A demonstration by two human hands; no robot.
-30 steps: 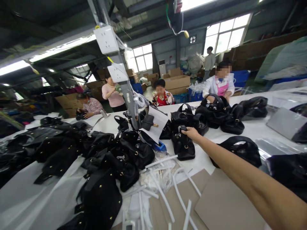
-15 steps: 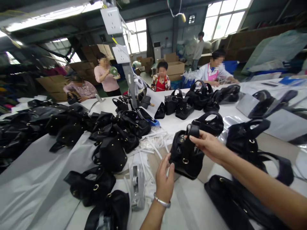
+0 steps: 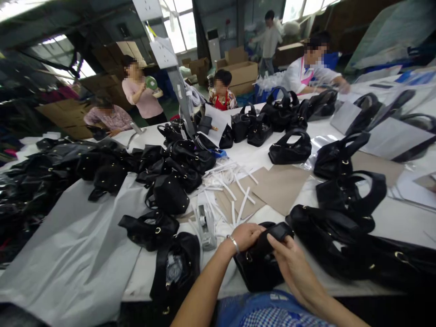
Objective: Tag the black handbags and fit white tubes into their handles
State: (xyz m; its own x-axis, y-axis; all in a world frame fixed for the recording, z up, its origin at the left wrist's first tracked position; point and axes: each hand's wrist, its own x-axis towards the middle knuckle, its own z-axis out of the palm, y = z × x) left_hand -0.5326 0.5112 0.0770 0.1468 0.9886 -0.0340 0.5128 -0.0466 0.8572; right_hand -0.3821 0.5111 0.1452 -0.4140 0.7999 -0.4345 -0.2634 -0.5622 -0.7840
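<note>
A small black handbag (image 3: 258,271) with a gold ring stands at the table's near edge, close to my body. My right hand (image 3: 289,256) is closed on its dark handle, thumb lying along the top. On the bag's upper left, my left hand (image 3: 245,237) has its fingers curled around the handle's base; the fingertips are partly hidden. A silver bangle circles my left wrist. Left of the bag lies a grey tape dispenser (image 3: 206,227). Another black handbag (image 3: 177,268), with clear plastic in its opening, sits farther left.
Black bags (image 3: 102,168) crowd the left side, and a long black bag (image 3: 327,240) lies close on my right. White strips (image 3: 243,204) and brown card (image 3: 284,188) cover the middle. A metal post (image 3: 182,97) rises behind. Several people are around the far side.
The handbag has come down and toward my body from over the table's middle. My left hand has moved from beside it onto its top, and my right hand still holds the handle.
</note>
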